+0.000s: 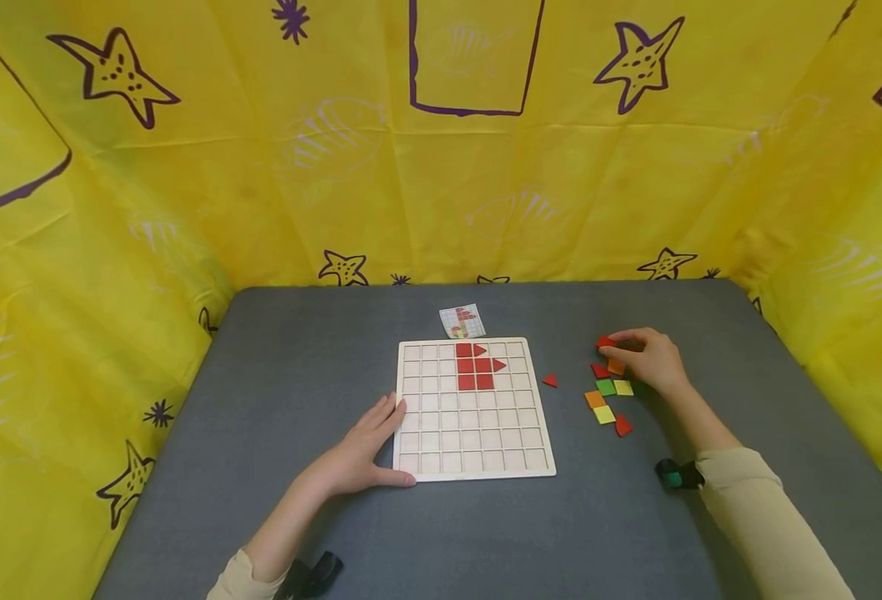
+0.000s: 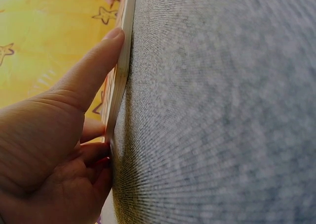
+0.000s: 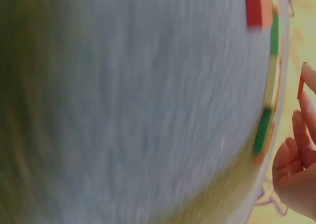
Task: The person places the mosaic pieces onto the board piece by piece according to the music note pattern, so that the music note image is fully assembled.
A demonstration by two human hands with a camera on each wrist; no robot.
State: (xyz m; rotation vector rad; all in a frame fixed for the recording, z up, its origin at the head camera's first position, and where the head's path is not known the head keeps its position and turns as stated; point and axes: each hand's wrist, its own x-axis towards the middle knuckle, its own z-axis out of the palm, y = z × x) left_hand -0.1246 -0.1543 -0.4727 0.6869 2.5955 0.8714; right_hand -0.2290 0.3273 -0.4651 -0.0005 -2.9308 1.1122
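A pale wooden grid board (image 1: 441, 433) lies on the dark table, with several red square and triangular tiles set in its upper cells. My left hand (image 1: 358, 454) steadies the board at its lower left corner, the fingers along the left side and the thumb on the near edge; the left wrist view shows that thumb (image 2: 98, 61) stretched along the rim. Over on the right, my right hand (image 1: 654, 362) pinches a red tile (image 1: 604, 342) between thumb and fingertips, above the loose tiles. Part of an orange tile (image 1: 616, 367) shows under that hand.
Loose green (image 1: 606, 387), yellow (image 1: 603, 414), orange and red tiles lie scattered right of the board. A lone red triangle (image 1: 550, 381) sits nearer its right edge. Behind the board is a small pattern card (image 1: 462, 321). Yellow patterned cloth (image 1: 441, 192) surrounds the table's back and sides.
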